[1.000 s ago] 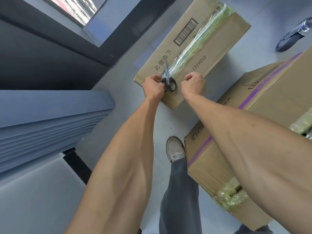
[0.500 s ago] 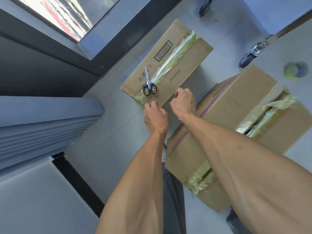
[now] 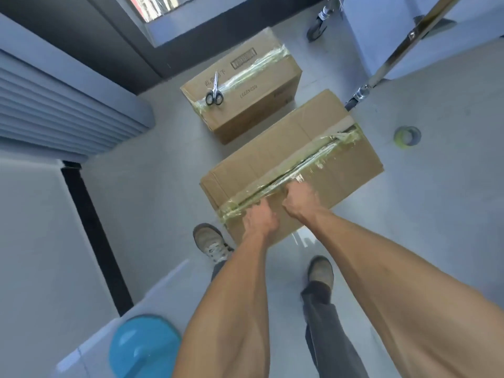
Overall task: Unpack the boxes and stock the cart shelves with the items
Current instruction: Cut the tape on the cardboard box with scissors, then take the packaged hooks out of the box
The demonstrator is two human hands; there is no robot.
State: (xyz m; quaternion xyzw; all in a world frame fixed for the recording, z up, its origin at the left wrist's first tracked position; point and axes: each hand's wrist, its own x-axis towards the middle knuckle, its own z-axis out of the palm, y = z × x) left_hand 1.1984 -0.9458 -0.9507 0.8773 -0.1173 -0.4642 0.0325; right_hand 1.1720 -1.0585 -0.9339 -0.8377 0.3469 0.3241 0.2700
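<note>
Two cardboard boxes stand on the grey floor. The near box (image 3: 338, 173) has its tape seam slit along the top. My left hand (image 3: 260, 216) and my right hand (image 3: 300, 199) both sit at the near end of that seam, fingers curled into the gap at the right flap's edge. The far box (image 3: 261, 83) is still taped shut, and black-handled scissors (image 3: 214, 90) lie on its top beside the tape. A cart leg with a wheel (image 3: 316, 30) shows at the top.
A tape roll (image 3: 407, 136) lies on the floor to the right. A metal cart rail (image 3: 387, 60) slants across the top right. A blue round object (image 3: 141, 347) sits at the bottom left. My shoes (image 3: 211, 241) stand just behind the near box. Shutters line the left.
My left hand let go of the scissors, leaving them on the far box. Both hands moved back to the near box and took hold at its slit seam.
</note>
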